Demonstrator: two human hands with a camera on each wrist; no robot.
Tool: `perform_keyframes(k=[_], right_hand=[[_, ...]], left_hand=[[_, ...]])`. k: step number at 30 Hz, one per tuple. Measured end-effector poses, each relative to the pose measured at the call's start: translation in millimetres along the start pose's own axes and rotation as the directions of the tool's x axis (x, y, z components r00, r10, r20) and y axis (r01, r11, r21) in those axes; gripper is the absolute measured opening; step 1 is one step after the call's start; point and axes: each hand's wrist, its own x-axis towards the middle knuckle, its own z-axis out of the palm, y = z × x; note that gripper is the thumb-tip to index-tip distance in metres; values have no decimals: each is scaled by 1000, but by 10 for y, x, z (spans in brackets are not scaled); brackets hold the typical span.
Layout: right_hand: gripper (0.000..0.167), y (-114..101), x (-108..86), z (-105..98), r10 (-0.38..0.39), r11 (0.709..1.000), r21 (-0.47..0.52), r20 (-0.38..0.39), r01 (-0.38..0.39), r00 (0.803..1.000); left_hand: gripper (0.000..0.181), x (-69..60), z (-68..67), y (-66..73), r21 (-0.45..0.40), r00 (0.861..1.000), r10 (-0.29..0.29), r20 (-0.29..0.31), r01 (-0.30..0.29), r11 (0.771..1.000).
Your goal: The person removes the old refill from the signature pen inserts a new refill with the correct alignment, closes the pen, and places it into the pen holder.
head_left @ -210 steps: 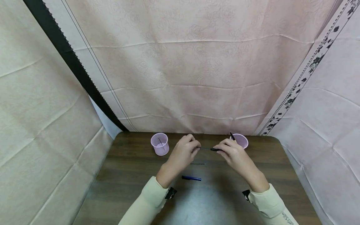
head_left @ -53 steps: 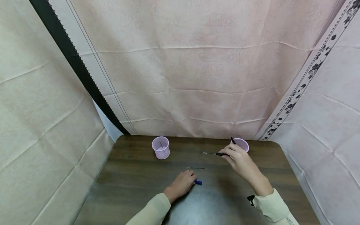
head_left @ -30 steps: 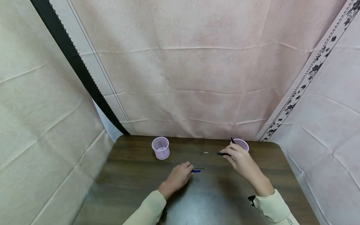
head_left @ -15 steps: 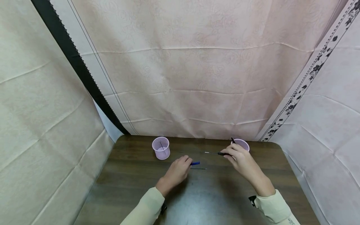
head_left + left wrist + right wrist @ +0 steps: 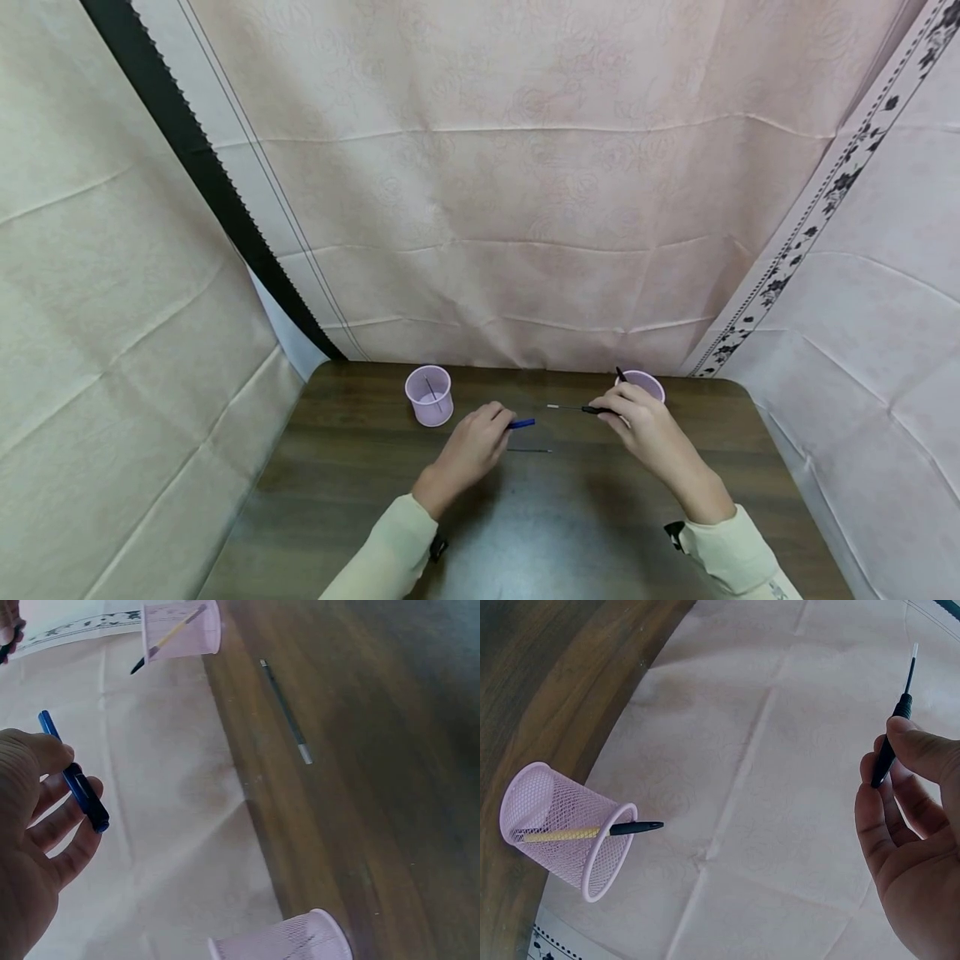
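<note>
My left hand [image 5: 471, 446] pinches a blue pen cap-like piece [image 5: 521, 424] above the table; in the left wrist view the blue piece [image 5: 73, 772] lies between thumb and fingers, its clip showing. The right hand [image 5: 652, 429] holds a black grip section [image 5: 892, 742] with a thin refill [image 5: 910, 673] sticking out, its end pale. That refill [image 5: 564, 407] points left toward the blue piece, with a gap between them. A separate thin refill [image 5: 286, 712] with pale ends lies on the table below the hands.
A pink mesh cup [image 5: 429, 398] with a thin stick inside stands at the back left. Another mesh cup [image 5: 566, 817], behind the right hand, holds a yellow and black pen [image 5: 570, 835]. Patterned cloth [image 5: 525, 208] hangs along the wooden table's [image 5: 337, 467] back edge.
The left hand let go of the refill's tip, took the blue piece from the table and raised it toward the back, past the lying refill. The right hand has barely moved.
</note>
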Motion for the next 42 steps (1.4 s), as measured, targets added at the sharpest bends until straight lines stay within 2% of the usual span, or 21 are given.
perform_keyframes(k=[11, 17, 23, 25, 28, 30, 32, 35, 38, 42], right_hand=[[32, 18, -3, -18, 3, 1000, -12, 4, -3, 1000], [32, 20, 5, -17, -3, 1000, -2, -5, 3, 1000], [33, 21, 10, -12, -10, 1000, -3, -6, 10, 1000], [31, 21, 14, -11, -15, 1000, 5, 0, 15, 1000], [10, 20, 19, -14, -15, 1000, 11, 21, 15, 1000], [21, 19, 22, -18, -11, 1000, 13, 34, 10, 999], [25, 14, 25, -24, -6, 1000, 13, 42, 5, 999], [10, -1, 31, -30, -2, 1000, 12, 43, 1, 999], [31, -17, 39, -31, -2, 1000, 9, 39, 2, 999], [34, -27, 45, -17, -21, 1000, 8, 13, 20, 1000]], left_hand=[[21, 143, -154, 24, -37, 999, -7, -37, 6, 999], [18, 216, -237, 53, -34, 999, -6, -34, 5, 999], [18, 264, -326, 95, -23, 998, 8, -67, -10, 1000], [19, 271, -343, 105, -10, 997, 15, -74, -16, 1000], [20, 282, -363, 121, 2, 997, 20, -77, -20, 1000], [20, 293, -373, 131, 7, 997, 20, -75, -20, 1000], [21, 302, -381, 139, 12, 997, 19, -72, -19, 1000], [22, 317, -389, 150, 25, 997, 26, -69, -24, 999], [20, 334, -393, 161, 43, 996, 47, -81, -43, 998], [17, 359, -399, 175, 61, 992, 75, -98, -69, 996]])
